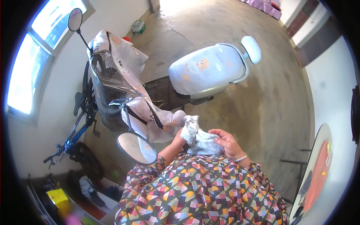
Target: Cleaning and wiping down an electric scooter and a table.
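A crumpled light grey-white cloth (205, 140) is held close in front of my body. My left hand (179, 139) grips its left side, partly hidden behind the cloth. My right hand (229, 144), with a bangle at the wrist, pinches the right side between thumb and fingers. Just beyond stands a scooter with a pale blue printed seat cover (206, 70) and a small padded backrest (251, 49). A pale printed wind apron (146, 118) drapes over its front and handlebars. One round rear-view mirror (137, 147) is near my left forearm; another mirror (75, 19) rises at the far side.
A folded-looking black and blue bicycle (81, 132) leans by the left wall. Below it, a yellow box (57, 197) and other items fill a shelf or crate. A round-topped table (312, 174) stands on edge at the right wall. A green-and-white package (138, 27) lies near the far wall.
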Available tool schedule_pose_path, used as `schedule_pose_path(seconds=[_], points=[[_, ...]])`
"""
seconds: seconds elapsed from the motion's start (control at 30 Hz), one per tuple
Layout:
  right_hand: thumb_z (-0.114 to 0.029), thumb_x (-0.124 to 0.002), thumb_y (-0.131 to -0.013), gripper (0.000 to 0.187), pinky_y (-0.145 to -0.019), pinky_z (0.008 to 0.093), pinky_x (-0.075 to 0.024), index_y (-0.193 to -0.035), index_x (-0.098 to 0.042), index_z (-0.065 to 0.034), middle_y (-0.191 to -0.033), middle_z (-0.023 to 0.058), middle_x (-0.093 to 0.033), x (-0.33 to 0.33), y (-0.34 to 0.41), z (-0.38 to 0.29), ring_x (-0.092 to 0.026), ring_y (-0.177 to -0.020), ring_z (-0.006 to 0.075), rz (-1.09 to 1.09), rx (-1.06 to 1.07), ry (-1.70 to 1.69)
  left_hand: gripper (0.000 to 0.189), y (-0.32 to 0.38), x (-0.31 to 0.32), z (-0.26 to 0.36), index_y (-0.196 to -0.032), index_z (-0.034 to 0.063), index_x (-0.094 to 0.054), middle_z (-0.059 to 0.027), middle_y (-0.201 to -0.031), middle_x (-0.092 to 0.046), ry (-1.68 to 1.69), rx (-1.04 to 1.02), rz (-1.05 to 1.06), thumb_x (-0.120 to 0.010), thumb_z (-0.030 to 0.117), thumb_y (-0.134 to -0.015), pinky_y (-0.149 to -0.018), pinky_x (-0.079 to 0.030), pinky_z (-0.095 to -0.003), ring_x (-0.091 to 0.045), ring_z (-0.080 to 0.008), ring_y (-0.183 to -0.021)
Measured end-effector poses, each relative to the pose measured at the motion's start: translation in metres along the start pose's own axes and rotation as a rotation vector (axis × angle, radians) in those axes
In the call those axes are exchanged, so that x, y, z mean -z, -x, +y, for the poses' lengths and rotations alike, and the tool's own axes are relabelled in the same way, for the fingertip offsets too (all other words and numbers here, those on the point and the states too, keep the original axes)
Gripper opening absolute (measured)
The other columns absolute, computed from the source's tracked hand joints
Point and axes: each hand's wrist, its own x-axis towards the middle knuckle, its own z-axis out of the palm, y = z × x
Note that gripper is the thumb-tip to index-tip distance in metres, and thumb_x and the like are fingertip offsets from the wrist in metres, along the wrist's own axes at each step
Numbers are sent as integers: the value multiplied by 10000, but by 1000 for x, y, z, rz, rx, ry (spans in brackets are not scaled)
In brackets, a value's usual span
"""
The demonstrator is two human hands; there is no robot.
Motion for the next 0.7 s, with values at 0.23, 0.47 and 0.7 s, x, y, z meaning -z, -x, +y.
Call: schedule_pose_path(seconds=[0.23, 0.47, 0.7], points=[[17, -430, -808, 271, -839, 259, -411, -1075, -476, 14, -1009, 77, -540, 10, -38, 53, -517, -929, 129, 100, 155, 63, 280, 2, 17, 9, -1094, 46, -474, -76, -1054, -529, -172, -100, -631, -451, 155, -838, -795, -442, -295, -530, -162, -927], [21, -470, -785, 355, -828, 226, -384, -1139, -456, -10, -1061, 59, -523, 37, -72, 160, -487, -944, 112, 84, 170, 390, 328, -22, 97, -56, -1097, 27, -485, -67, -1096, -504, -515, -506, -487, -540, 99, -782, -867, -381, -268, -475, -138, -986], [-41, -534, -753, 382, -755, 246, -427, -1130, -473, -24, -1128, 89, -502, 71, -43, 81, -514, -934, 132, 141, 318, 910, 313, 21, 85, -8, -1084, 10, -492, -56, -988, -554, -662, -767, -58, -525, 128, -796, -818, -403, -274, -524, -138, -880]])
